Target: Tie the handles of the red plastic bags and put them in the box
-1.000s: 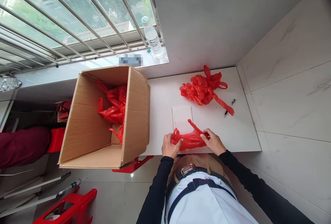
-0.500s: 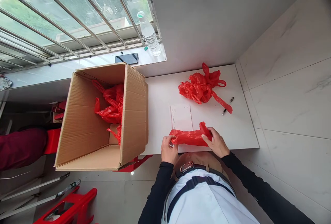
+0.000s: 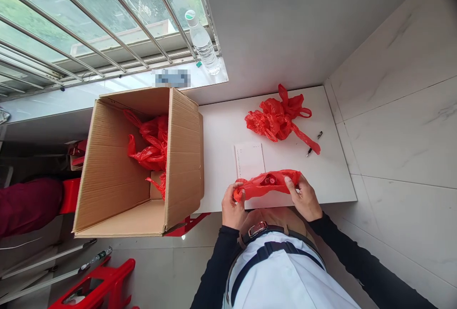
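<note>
Between my hands, near the table's front edge, a red plastic bag is stretched sideways. My left hand pinches its left end. At the other end, my right hand grips the bag with the thumb on top. Through the bag's opening some dark red round-ended items show; their kind is too small to tell. Just behind the bag lies a white sheet of paper with small marks down its left side. Farther back is a crumpled heap of red plastic bags.
A large open cardboard box stands at left with red bags inside. A pen lies on the white table. On the windowsill stand a water bottle and a blurred-out flat object. A red stool is lower left.
My right hand has spread the bag's right end, and its top now gapes so the dark red items inside show. My left hand keeps its hold on the left end.
</note>
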The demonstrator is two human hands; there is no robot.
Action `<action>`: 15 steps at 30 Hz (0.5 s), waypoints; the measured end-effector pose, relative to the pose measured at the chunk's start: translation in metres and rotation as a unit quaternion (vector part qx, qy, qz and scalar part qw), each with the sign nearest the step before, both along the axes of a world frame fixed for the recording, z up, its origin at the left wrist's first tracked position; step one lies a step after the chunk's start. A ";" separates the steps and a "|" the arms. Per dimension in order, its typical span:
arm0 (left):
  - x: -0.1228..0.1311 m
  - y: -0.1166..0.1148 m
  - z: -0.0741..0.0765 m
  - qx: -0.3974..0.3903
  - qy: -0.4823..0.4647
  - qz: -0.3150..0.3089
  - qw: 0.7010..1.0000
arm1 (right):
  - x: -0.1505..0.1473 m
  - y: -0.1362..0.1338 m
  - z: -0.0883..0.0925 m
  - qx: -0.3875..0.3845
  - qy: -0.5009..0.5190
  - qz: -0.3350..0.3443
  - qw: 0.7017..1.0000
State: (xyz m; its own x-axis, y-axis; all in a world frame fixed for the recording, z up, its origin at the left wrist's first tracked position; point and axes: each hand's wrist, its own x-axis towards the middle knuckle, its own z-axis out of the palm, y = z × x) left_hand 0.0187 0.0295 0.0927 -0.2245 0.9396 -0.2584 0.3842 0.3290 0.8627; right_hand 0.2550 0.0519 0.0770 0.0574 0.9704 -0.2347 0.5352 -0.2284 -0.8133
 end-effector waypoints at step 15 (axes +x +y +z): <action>0.035 0.017 0.080 0.078 -0.244 -0.104 0.961 | 0.007 0.010 0.084 0.208 -0.070 0.103 0.970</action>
State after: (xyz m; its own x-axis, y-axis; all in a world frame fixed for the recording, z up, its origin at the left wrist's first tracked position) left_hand 0.0538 0.0461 0.1731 0.0842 0.9868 -0.1380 -0.0348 0.1414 0.9893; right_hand 0.2623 0.0614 0.1606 -0.1441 0.9737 0.1765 0.6459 0.2277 -0.7287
